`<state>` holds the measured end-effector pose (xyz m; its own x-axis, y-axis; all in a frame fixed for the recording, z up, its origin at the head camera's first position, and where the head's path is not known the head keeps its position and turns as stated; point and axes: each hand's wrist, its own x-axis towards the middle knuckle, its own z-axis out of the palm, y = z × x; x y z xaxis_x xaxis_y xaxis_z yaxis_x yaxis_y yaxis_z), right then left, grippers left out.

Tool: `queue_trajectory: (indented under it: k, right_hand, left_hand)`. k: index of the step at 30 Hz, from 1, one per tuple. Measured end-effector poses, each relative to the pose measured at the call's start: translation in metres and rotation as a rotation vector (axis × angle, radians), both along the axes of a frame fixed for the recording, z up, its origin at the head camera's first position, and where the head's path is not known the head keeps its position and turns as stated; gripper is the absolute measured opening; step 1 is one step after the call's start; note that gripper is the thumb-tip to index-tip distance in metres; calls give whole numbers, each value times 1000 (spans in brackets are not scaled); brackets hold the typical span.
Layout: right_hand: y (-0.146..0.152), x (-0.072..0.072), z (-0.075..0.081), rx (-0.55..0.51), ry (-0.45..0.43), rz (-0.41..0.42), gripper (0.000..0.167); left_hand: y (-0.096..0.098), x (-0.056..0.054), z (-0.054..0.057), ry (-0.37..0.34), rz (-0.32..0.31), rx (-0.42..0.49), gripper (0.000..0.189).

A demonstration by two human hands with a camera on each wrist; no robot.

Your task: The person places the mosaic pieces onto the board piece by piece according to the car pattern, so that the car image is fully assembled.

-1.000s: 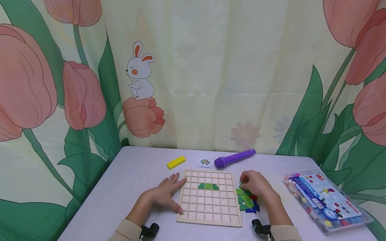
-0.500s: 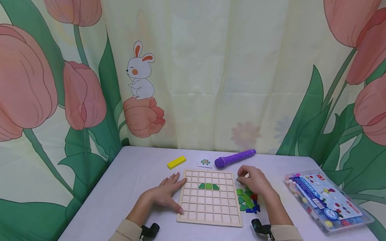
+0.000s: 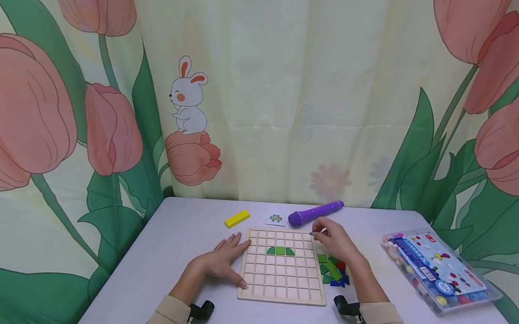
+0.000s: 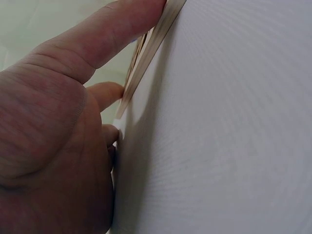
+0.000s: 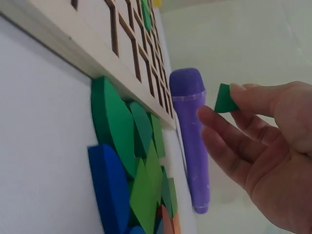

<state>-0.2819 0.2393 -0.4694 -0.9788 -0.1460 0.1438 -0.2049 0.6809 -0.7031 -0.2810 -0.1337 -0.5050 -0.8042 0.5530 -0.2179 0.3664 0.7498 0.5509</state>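
Observation:
A wooden grid board (image 3: 281, 300) lies on the table between the hands. Near its top sit two dark green quarter-round pieces with a light green square (image 3: 280, 250) between them. My left hand (image 3: 219, 262) rests spread at the board's left edge, thumb and index finger touching the frame. Over the upper right corner of the board, my right hand (image 3: 337, 240) pinches a small dark green block (image 5: 224, 99) between thumb and fingertips; its full shape is partly hidden. Right of the board lies a pile of green, blue and red blocks (image 3: 333, 270).
Behind the board are a yellow bar (image 3: 237, 218), a small pattern card (image 3: 276, 217) and a purple toy microphone (image 3: 315, 214). A clear plastic box of coloured pieces (image 3: 441, 274) lies at the right. A flowered curtain (image 3: 266, 109) hangs behind the table.
My right hand has lifted the dark green block from the pile and moved up and left to the board's upper right corner. My left hand has stayed in place.

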Motion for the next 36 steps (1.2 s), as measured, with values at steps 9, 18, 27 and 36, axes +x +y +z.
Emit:
queue_trajectory:
  k: [9,18,27,36]
  right_hand:
    - [-22,3,-4,15,92,33,11]
    - [-43,7,-6,-27,21,72,15]
    - [-52,10,-6,-27,18,142,15]
    - [-65,8,-8,-6,50,243,13]
  left_hand:
    - [0,0,0,-5,7,-4,123]
    - [1,-1,0,-4,7,-3,123]
    - [0,-1,-1,7,6,-13,123]
    - [0,-2,-1,9,-7,-19,124]
